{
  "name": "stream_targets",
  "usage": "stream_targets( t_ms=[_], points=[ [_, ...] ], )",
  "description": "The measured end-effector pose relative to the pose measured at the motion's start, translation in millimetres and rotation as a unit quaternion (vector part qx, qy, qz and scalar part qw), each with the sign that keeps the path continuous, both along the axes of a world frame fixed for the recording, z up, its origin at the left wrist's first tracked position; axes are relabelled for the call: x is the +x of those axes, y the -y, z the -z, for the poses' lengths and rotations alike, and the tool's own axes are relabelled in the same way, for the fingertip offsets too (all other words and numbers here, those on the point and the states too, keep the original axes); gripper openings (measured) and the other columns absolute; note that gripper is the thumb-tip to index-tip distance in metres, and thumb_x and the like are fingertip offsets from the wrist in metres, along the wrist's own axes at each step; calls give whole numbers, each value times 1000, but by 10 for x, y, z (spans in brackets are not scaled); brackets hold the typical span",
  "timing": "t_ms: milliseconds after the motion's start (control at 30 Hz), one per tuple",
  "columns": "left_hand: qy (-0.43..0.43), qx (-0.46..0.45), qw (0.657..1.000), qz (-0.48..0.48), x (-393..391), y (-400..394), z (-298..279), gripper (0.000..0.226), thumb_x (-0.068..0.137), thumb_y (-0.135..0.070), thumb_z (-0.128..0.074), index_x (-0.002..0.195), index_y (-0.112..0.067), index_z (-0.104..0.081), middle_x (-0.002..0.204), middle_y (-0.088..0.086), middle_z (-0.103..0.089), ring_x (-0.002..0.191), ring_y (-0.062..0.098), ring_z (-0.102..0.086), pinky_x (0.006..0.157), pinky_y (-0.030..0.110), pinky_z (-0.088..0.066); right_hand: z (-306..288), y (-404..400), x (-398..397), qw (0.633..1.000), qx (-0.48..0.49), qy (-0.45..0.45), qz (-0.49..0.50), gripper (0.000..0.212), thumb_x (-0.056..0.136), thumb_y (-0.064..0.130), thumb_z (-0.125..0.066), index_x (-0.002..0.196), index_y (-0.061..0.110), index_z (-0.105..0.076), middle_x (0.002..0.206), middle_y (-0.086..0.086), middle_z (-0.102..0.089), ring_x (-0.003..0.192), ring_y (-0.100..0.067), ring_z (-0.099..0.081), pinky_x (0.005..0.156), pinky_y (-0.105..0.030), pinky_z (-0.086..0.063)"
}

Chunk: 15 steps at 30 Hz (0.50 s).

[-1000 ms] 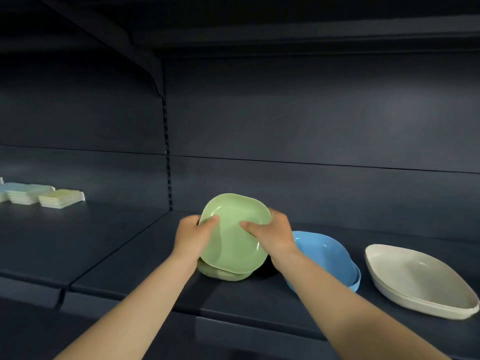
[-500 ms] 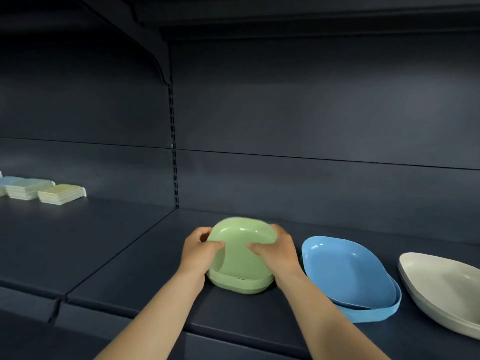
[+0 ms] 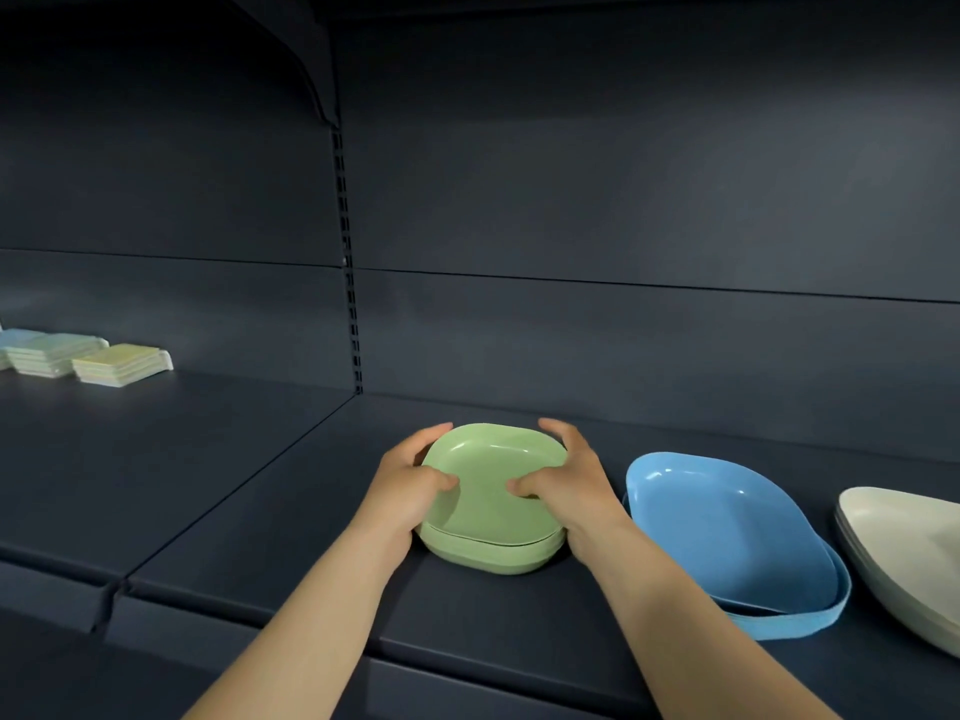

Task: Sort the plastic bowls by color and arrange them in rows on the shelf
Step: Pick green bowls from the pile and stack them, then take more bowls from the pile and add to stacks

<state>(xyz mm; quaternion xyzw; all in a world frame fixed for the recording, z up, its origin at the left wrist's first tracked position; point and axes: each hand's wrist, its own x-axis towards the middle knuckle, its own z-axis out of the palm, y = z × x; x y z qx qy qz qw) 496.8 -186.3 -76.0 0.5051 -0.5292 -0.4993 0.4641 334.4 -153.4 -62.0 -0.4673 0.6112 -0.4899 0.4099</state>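
A short stack of green bowls (image 3: 493, 517) sits flat on the dark shelf (image 3: 467, 615). My left hand (image 3: 405, 491) grips its left side, thumb inside the top bowl and fingers round the rim. My right hand (image 3: 566, 485) grips the right side the same way. To the right lies a nested stack of blue bowls (image 3: 727, 537). A stack of cream bowls (image 3: 904, 548) lies at the far right, partly cut off by the frame edge.
Low stacks of pale blue (image 3: 36, 350) and yellow-topped square plates (image 3: 119, 363) stand far left on the neighbouring shelf section. A slotted upright (image 3: 349, 262) divides the back panels. Another shelf overhangs above.
The tilted green bowl has come down onto the one beneath it, and the stack now lies level on the shelf. Both hands stayed on its sides.
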Motion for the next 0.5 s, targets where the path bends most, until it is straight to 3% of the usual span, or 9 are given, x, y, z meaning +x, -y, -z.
stream_targets(
  t_ms=[133,333,500],
  points=[
    [7,-1,1000,5,1,33,2,60,79,11,-56,122,-30,-59,114,-3,-63,106,20,-59,89,33,-49,-11,20,3,1000,9,-4,2,47,73,-8,-65,106,25,-56,97,2,-61,81,-9,-55,64,-22,-45],
    [34,-7,999,-2,-19,6,-25,60,77,12,-58,124,-27,-59,115,-2,-61,107,19,-57,87,30,-47,-20,4,36,1000,22,-9,11,53,74,-6,-66,118,20,-53,92,3,-56,82,-13,-53,63,-25,-43],
    [121,-37,992,0,-33,-99,-249,59,84,-2,-64,137,-22,-47,136,4,-52,120,21,-51,96,27,-40,-280,-155,-12,992,-11,-126,-6,65,80,7,-66,137,20,-36,106,0,-46,94,-21,-58,80,-30,-48]
  ],
)
